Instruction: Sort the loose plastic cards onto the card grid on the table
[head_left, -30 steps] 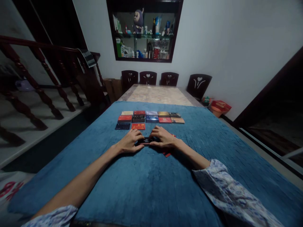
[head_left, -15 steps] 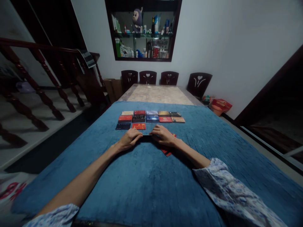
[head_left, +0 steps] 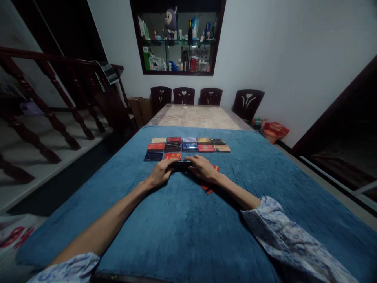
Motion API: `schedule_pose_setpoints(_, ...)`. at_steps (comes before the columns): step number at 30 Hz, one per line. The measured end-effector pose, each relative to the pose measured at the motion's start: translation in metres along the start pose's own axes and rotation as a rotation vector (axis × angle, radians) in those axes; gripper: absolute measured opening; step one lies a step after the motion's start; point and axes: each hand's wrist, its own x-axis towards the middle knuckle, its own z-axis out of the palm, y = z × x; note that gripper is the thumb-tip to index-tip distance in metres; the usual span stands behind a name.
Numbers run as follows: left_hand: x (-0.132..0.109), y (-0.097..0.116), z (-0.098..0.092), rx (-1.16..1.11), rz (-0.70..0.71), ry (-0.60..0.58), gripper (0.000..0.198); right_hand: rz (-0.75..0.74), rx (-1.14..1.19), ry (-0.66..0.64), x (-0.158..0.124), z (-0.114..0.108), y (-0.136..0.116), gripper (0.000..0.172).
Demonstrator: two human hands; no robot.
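Between my two hands is a dark, flat card-like piece (head_left: 180, 166), held by its ends. My left hand (head_left: 161, 171) has its fingers closed on the left end, and my right hand (head_left: 202, 168) grips the right end. Just beyond lie rows of cards: a dark blue card (head_left: 153, 157) and a red-orange card (head_left: 173, 156) in the nearest row, with stacked cards such as a red one (head_left: 156, 147) and a blue one (head_left: 190, 146) behind. Partly under my right hand are red cards (head_left: 207, 188) on the blue cloth.
A blue cloth (head_left: 182, 228) covers the near part of the table, with its bare stone-like top (head_left: 200, 117) beyond. Dark chairs (head_left: 184, 96) stand at the far end. A wooden railing (head_left: 53, 114) is at the left, and a red bag (head_left: 275, 129) at the right.
The dark piece has tilted, so its broad face now shows instead of a thin edge. My left fingers have shifted slightly up and forward around it.
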Motion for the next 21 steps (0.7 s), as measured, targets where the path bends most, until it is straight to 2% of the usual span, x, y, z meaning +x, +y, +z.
schedule_pose_setpoints(11,-0.0001,-0.0032,0.0011,0.065,-0.018,-0.034,0.044,-0.048,-0.070,-0.027,-0.0003,0.0033,0.0055,0.049)
schedule_pose_setpoints(16,0.0003,-0.0022,0.0035,0.076,-0.026,-0.037,0.052,-0.033,-0.100,-0.032,-0.0008,0.0046,0.0051,0.050)
schedule_pose_setpoints(21,0.0005,-0.0029,0.0044,0.072,-0.060,-0.041,0.051,-0.019,-0.118,-0.058,-0.0012,0.0049,0.0070,0.055)
